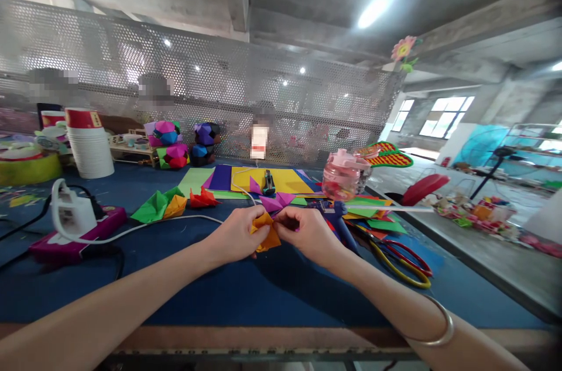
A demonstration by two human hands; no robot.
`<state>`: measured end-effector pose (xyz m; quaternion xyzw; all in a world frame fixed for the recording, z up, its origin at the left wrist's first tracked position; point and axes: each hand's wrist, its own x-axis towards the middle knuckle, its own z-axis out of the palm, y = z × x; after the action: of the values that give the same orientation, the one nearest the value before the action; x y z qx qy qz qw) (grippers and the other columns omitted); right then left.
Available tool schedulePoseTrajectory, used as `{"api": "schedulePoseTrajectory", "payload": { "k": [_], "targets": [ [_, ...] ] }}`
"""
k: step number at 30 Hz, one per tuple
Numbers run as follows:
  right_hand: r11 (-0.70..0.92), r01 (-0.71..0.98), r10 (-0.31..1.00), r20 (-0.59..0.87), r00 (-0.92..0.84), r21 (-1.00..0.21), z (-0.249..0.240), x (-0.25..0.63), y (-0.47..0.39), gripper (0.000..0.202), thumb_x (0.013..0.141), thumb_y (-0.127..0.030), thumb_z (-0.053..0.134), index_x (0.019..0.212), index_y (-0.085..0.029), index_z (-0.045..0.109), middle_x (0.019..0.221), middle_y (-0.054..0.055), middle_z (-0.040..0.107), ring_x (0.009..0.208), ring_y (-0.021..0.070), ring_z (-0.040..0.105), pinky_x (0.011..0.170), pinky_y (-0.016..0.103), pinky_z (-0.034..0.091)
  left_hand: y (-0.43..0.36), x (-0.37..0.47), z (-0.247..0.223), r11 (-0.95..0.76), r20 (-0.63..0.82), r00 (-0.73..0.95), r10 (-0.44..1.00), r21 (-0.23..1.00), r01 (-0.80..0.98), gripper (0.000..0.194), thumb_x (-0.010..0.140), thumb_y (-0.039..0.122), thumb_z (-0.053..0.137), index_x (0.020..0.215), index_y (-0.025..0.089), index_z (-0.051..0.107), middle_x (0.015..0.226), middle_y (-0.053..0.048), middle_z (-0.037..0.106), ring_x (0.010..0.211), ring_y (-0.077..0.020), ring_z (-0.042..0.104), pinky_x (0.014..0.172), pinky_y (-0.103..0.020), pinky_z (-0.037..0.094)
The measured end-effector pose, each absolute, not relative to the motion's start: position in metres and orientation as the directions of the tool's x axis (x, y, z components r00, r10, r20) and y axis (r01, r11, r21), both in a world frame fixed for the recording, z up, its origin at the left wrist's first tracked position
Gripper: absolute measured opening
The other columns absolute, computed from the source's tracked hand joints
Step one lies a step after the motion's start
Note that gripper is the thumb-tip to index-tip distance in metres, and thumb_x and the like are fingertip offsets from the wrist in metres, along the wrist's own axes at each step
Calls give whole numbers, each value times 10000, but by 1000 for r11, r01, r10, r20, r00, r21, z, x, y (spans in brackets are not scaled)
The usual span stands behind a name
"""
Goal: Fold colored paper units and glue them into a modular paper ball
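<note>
My left hand point(239, 233) is closed on a folded orange paper piece point(268, 237), held above the blue table. From the right, my right hand point(307, 233) has its fingers pinched at the paper's right edge. Fingers cover part of the paper's folds. Just behind the hands lies a purple folded paper point(277, 202). Green folded paper point(158, 206), an orange piece point(175, 207) and a red one point(203, 198) lie to the left. A blue glue gun point(338, 219) is right beside my right hand.
Scissors point(406, 263) lie on the table point(263, 301) at right, near a pink bottle point(340, 175). At left are a purple power strip point(79, 242) with a white cable and stacked paper cups point(90, 148). Behind are coloured sheets point(285, 181) and a stapler point(268, 182).
</note>
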<state>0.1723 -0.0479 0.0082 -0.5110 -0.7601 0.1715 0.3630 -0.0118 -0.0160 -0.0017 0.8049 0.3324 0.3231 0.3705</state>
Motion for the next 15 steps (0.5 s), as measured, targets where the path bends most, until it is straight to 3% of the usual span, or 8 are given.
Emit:
{"api": "schedulePoseTrajectory", "payload": {
  "k": [9,15],
  "targets": [
    [447,704,877,425,-225,-551,12,168,-54,98,771,-173,567,770,-181,664,681,0,648,622,129,566,586,236,394,-16,-12,1,-517,257,580,773,785,341,94,823,269,475,803,187,516,749,-5,565,568,-142,601,389,-195,438],
    [435,724,878,430,-210,-535,10,165,-56,69,750,-160,581,729,-186,641,664,-5,642,603,128,551,570,236,381,-18,-11,4,-657,375,569,732,611,443,83,768,159,485,687,179,481,646,11,538,612,-135,533,531,-227,382]
  ]
}}
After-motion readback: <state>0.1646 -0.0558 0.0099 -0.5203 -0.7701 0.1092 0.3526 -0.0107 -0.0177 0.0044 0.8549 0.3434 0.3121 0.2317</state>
